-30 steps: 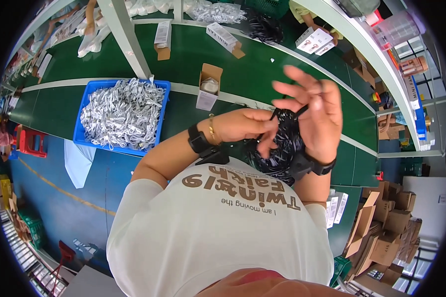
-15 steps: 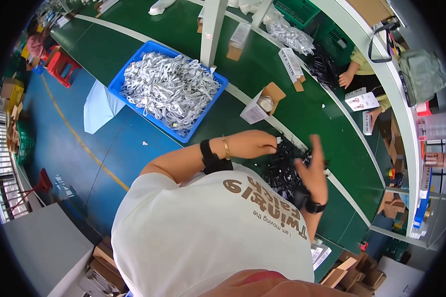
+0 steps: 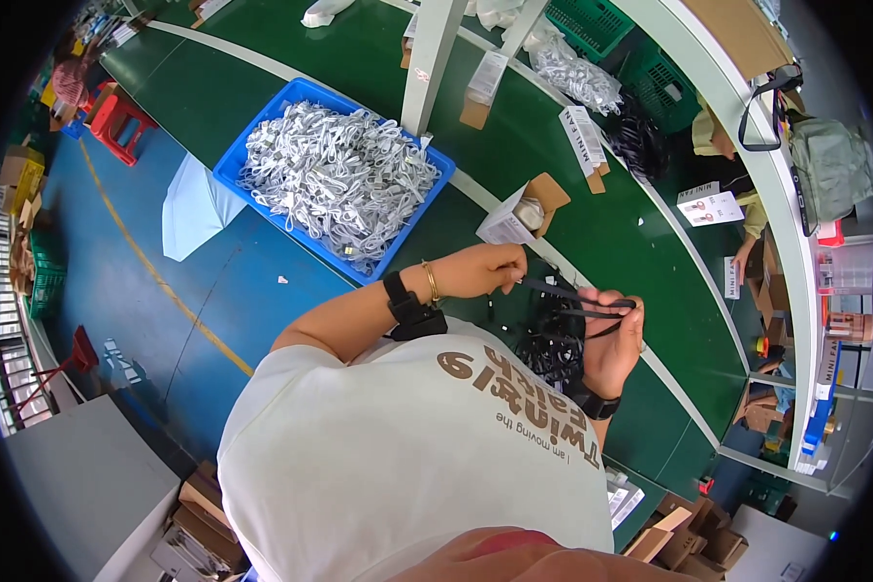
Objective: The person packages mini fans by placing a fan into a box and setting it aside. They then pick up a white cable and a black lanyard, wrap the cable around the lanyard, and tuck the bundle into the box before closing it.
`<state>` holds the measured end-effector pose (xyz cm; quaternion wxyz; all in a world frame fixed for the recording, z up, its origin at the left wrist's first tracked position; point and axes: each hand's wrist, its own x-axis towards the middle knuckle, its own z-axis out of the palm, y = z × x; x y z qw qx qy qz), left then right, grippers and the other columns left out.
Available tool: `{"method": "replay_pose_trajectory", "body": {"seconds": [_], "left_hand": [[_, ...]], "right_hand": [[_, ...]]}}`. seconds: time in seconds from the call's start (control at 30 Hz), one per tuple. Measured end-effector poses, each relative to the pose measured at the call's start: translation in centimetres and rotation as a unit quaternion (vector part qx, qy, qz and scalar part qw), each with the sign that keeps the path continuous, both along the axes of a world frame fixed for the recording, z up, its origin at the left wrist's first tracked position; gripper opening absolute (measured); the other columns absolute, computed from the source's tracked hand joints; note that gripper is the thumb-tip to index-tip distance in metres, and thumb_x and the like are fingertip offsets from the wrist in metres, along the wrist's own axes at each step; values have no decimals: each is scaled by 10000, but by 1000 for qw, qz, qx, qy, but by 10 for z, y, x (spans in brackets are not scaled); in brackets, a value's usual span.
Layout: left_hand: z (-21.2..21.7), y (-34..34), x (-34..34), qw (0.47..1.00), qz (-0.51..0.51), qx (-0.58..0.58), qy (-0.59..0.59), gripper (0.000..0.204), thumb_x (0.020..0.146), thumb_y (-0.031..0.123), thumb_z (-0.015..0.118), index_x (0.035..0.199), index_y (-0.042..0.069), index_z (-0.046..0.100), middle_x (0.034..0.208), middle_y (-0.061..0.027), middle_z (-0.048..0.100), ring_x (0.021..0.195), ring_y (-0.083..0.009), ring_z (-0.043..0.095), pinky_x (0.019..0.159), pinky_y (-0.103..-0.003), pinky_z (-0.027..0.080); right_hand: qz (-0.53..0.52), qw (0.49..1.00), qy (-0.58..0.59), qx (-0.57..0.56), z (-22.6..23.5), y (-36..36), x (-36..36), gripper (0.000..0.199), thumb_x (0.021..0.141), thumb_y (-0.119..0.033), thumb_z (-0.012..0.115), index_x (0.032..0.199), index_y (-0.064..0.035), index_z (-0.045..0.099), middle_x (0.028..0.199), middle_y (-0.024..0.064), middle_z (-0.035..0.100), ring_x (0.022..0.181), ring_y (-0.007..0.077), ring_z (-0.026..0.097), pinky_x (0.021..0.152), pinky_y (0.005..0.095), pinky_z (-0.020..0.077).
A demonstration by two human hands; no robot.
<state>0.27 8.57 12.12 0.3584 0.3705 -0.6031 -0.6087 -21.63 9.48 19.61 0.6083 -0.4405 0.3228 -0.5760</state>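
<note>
Black cable (image 3: 574,303) stretches above the green bench (image 3: 650,242), left hand (image 3: 485,272) pinching one end, right hand (image 3: 613,344) closed around its loop; it seems light, soft and bendable, best gripped near both ends.

Bright, even overhead light fills the fisheye frame; soft shadows only; a pale sheen on the blue floor (image 3: 179,320) toward nine o'clock; straight edges bow near the black rim; focus holds centrally, softening from twelve to three o'clock.
</note>
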Motion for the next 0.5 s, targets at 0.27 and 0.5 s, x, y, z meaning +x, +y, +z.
{"method": "replay_pose_trajectory", "body": {"seconds": [0.27, 0.5], "left_hand": [[-84, -91, 97, 814, 287, -259, -434, 96, 816, 141, 564, 836, 64, 620, 848, -115, 597, 836, -308, 579, 721, -404, 477], [-107, -95, 131, 703, 271, -231, -615, 95, 767, 98, 572, 833, 82, 639, 892, -121, 592, 882, -301, 571, 744, -386, 487]], "right_hand": [[33, 997, 70, -5, -40, 7, -18, 218, 963, -239, 464, 1027, -38, 516, 718, -10, 416, 598, 89, 392, 585, 244, 380], [13, 970, 203, 131, -53, 20, -15, 264, 963, -139, 436, 1205, -47, 487, 703, -28, 447, 543, 42, 355, 512, 178, 324]]}}
